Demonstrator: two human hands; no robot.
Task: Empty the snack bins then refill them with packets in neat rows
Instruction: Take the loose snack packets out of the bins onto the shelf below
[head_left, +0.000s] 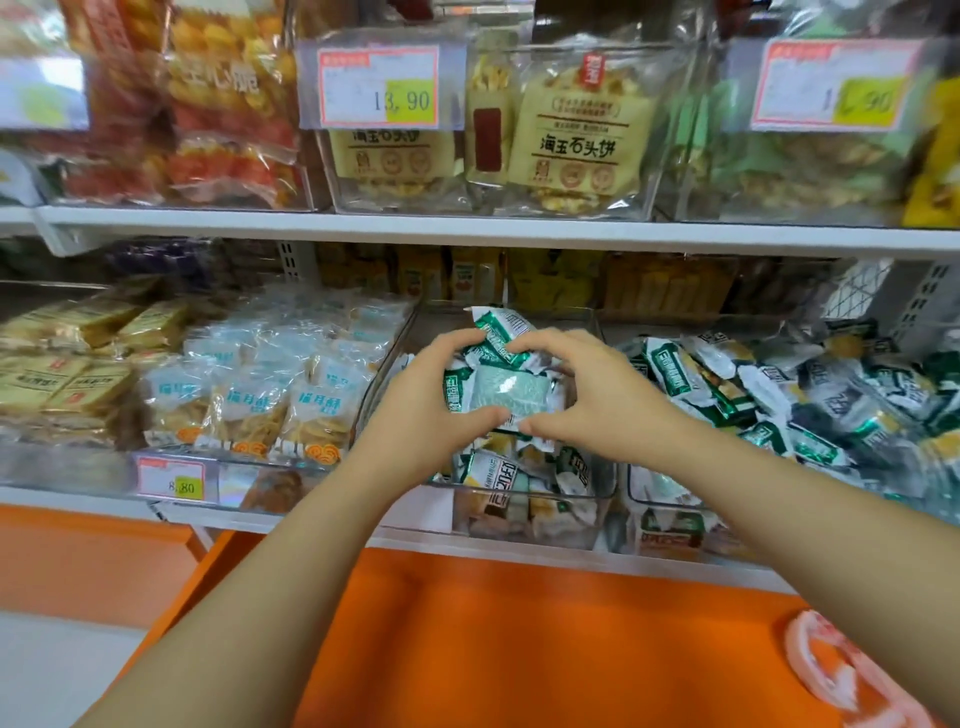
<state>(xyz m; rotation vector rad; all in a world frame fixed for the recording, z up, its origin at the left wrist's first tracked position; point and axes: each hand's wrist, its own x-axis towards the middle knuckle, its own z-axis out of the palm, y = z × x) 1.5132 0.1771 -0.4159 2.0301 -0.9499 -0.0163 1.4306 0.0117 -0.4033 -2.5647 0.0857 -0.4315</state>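
Observation:
A clear plastic snack bin (597, 499) sits in the middle of the lower shelf, with green-and-white packets lying loose in its front part. Above it my left hand (421, 410) and my right hand (597, 400) meet around a bunch of green-and-white packets (506, 387), fingers curled over the top and thumbs under it. The bunch is held between both hands, just over the bin. The far part of the bin behind my hands looks bare.
A bin of the same green-and-white packets (810, 405) lies jumbled to the right. Pale blue biscuit packets (291, 384) fill the bin on the left. The upper shelf (467, 231) holds yellow packets in bins with price tags. An orange ledge (519, 639) runs below.

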